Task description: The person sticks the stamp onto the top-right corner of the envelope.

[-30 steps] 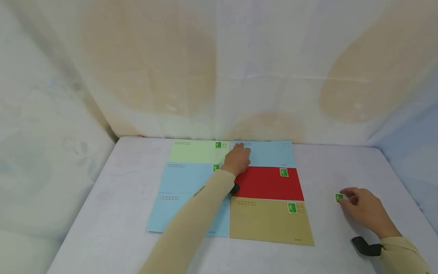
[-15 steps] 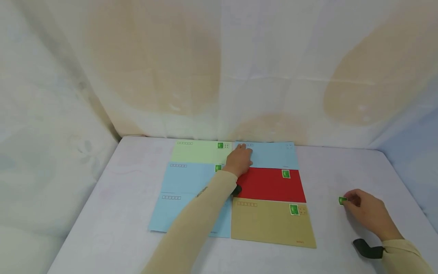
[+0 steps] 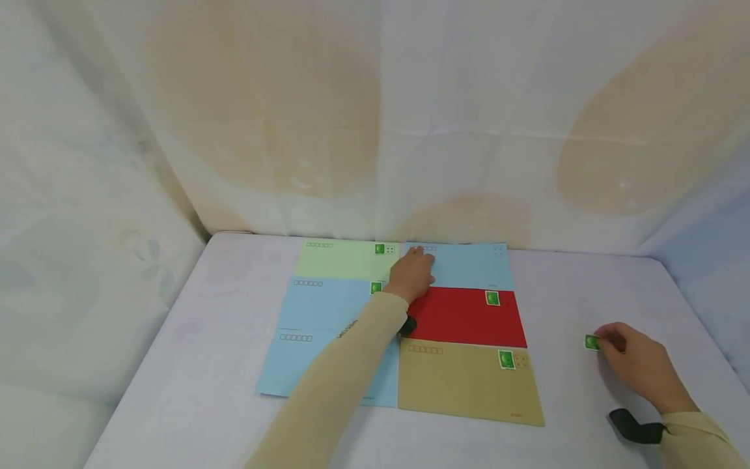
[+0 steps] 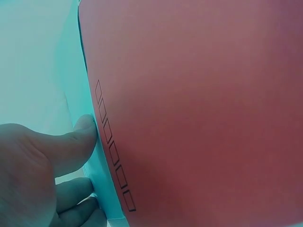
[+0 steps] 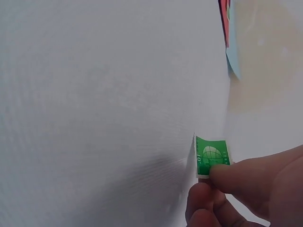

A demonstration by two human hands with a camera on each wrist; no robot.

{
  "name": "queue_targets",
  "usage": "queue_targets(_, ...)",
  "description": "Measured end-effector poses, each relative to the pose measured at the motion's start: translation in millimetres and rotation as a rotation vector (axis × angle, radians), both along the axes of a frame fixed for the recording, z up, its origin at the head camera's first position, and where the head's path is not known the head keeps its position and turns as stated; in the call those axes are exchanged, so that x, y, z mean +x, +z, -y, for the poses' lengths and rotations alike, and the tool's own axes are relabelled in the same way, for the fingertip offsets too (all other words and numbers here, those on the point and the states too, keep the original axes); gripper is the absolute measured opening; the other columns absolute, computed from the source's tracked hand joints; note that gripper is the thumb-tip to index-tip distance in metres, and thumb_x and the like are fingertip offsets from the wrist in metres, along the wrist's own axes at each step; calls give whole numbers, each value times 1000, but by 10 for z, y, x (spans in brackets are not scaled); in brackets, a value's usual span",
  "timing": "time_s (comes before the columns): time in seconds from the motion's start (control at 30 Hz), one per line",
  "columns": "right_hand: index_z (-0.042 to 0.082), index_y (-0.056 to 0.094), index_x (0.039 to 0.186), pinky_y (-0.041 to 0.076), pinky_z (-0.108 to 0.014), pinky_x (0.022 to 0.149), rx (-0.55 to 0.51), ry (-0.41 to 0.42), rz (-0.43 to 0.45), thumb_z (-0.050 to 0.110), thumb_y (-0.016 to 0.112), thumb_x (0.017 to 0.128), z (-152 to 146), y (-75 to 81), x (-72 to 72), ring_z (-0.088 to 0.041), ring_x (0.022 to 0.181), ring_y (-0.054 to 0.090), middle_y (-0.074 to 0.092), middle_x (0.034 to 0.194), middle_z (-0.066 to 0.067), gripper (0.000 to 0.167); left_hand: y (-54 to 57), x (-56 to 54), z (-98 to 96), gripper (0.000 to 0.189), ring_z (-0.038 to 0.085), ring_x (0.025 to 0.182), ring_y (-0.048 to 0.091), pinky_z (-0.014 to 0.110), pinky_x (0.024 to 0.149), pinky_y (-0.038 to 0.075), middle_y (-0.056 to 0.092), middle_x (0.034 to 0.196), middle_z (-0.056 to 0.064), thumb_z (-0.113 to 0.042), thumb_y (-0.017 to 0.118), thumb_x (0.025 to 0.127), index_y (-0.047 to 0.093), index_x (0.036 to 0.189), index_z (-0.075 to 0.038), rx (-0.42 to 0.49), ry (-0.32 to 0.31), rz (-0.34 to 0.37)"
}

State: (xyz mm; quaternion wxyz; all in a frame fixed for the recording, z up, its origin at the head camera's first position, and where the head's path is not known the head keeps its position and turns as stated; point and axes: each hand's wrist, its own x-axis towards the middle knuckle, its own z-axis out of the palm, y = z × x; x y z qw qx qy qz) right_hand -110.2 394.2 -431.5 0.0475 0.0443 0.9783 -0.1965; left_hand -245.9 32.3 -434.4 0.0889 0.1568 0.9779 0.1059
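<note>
My left hand [image 3: 412,273] rests on the left part of the blue envelope [image 3: 469,264] at the back right, its thumb [image 4: 78,142] alongside the edge of the red envelope [image 4: 203,118]. Over at the right, my right hand [image 3: 637,361] pinches a small green postage stamp [image 3: 592,342] between thumb and fingers. A globe-like design shows on that stamp [image 5: 211,153] in the right wrist view, held close over the white tabletop [image 5: 104,94].
Envelopes lie in two columns: a pale green one [image 3: 340,260] and blue ones [image 3: 322,306] on the left, a tan one [image 3: 469,384] at front right. Green stamps sit on several. My left sleeve [image 3: 334,384] crosses the front blue envelope. A draped cloth [image 3: 457,130] hangs behind.
The right fingertips have closed together on the stamp, which has turned slightly. The left hand stays on the blue envelope. The head view has shifted a little.
</note>
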Motion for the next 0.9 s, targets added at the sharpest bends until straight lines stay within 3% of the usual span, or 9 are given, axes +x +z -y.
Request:
queue_targets(0.3, -8, 54, 119, 47, -32, 53, -29, -59, -25, 13, 53, 100, 18, 10, 18, -40, 83, 66, 64, 105, -37, 28, -41, -7, -20, 53, 23, 147, 35, 30, 113, 38, 43, 157, 7, -29, 66, 98, 53, 148, -16, -3, 0, -7)
queue_targets(0.57, -7, 60, 117, 45, -31, 52, -31, -44, -91, 13, 54, 99, 83, -8, 13, -23, 71, 60, 67, 100, -32, 27, -33, 31, 2, 52, 23, 146, 37, 30, 111, 40, 45, 155, 8, -28, 68, 97, 54, 146, -15, 8, -1, -29)
queue_targets(0.9, -6, 63, 115, 44, -28, 50, -45, -68, -188, 11, 59, 97, 281, -48, -49, -28, 75, 60, 66, 98, -28, 25, -65, 19, 18, 51, 24, 147, 35, 31, 112, 40, 43, 157, 9, -28, 67, 98, 54, 146, -16, 22, 4, -16)
